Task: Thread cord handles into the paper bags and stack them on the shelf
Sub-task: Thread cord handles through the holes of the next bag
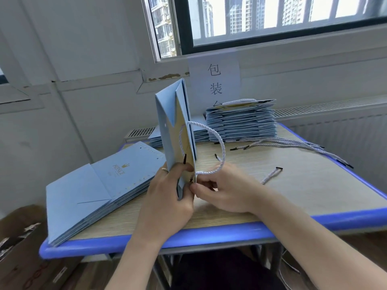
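Note:
A light blue paper bag stands on edge over the middle of the table, folded flat. My left hand grips its lower end. A white twisted cord loops out of the bag's side and back down to my right hand, which pinches the cord right at the bag's edge. One black cord tip shows against the bag's yellow inside. A short loose cord lies on the table just right of my hands.
A fanned pile of flat blue bags lies at the table's left. A stack of bags with cords stands at the back. Several loose cords lie at the right. The table has a blue edge. Cardboard boxes sit lower left.

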Demonstrator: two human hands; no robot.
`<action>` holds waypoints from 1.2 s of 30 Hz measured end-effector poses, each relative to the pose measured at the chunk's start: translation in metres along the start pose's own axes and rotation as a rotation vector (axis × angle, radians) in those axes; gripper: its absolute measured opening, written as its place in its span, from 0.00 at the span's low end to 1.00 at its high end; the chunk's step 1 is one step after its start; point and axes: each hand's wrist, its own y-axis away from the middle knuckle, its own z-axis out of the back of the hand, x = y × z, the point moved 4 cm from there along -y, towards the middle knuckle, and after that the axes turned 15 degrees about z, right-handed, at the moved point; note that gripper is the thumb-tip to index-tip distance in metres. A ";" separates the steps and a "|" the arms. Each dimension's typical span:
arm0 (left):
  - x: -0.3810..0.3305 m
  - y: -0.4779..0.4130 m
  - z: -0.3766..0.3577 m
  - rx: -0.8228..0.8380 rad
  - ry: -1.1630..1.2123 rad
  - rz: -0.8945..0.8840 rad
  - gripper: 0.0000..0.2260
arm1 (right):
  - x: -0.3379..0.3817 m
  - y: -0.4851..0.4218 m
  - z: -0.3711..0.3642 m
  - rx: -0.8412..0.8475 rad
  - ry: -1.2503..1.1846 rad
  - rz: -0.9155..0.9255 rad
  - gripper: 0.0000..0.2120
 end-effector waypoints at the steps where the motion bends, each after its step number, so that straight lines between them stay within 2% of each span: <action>1: 0.000 0.000 0.000 0.004 0.009 -0.009 0.10 | -0.001 0.000 -0.001 -0.009 0.012 0.008 0.22; 4: 0.000 -0.001 0.000 -0.010 0.028 0.006 0.06 | -0.001 -0.001 -0.001 -0.005 0.103 0.030 0.19; 8: -0.001 -0.002 0.001 -0.020 0.024 0.040 0.09 | 0.005 -0.001 0.004 0.008 0.294 0.071 0.18; 11: -0.001 -0.001 0.001 -0.031 0.023 0.030 0.08 | 0.007 -0.001 0.005 -0.023 0.365 0.068 0.18; 14: -0.007 0.004 0.006 -0.207 -0.051 -0.072 0.05 | 0.006 0.000 0.005 -0.047 0.354 0.060 0.18; 16: -0.011 0.009 0.012 -0.337 -0.031 -0.128 0.10 | 0.005 0.001 0.005 -0.043 0.344 0.053 0.17; 21: -0.016 0.009 0.026 -0.598 0.065 -0.109 0.13 | 0.006 0.001 0.003 -0.026 0.319 0.063 0.15; 25: -0.020 0.006 0.027 -0.603 0.008 -0.201 0.17 | 0.005 0.002 0.003 -0.007 0.295 0.056 0.16; 28: -0.021 0.002 0.026 -0.551 -0.033 -0.269 0.17 | 0.003 0.003 0.002 0.021 0.287 0.034 0.16; 33: -0.010 -0.002 0.030 -0.527 0.012 -0.141 0.19 | 0.002 0.003 0.002 0.030 0.273 0.005 0.17; 36: -0.015 -0.006 0.032 -0.552 0.042 -0.151 0.16 | 0.003 0.002 0.001 0.040 0.291 0.014 0.16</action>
